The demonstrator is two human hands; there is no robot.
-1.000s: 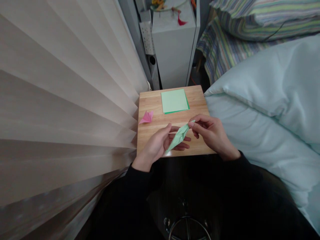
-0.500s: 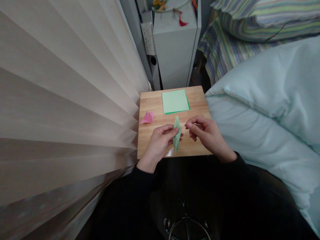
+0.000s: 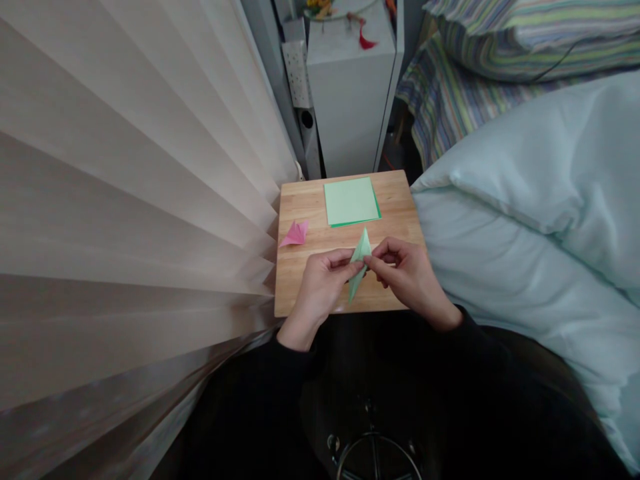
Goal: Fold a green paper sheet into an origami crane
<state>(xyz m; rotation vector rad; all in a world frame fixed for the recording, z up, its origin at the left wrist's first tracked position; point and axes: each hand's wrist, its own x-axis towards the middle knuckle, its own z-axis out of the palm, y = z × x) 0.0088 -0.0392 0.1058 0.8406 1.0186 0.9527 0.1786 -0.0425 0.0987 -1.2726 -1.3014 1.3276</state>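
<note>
The folded green paper [image 3: 359, 263] was pinched at its middle between the closed fingertips of the left hand [image 3: 320, 283] and right hand [image 3: 407, 277], its long axis running from near edge to far, over the small wooden table [image 3: 305, 200].

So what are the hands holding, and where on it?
Both the left hand and the right hand pinch the folded green paper at its middle; its pointed ends stick out free.
</note>
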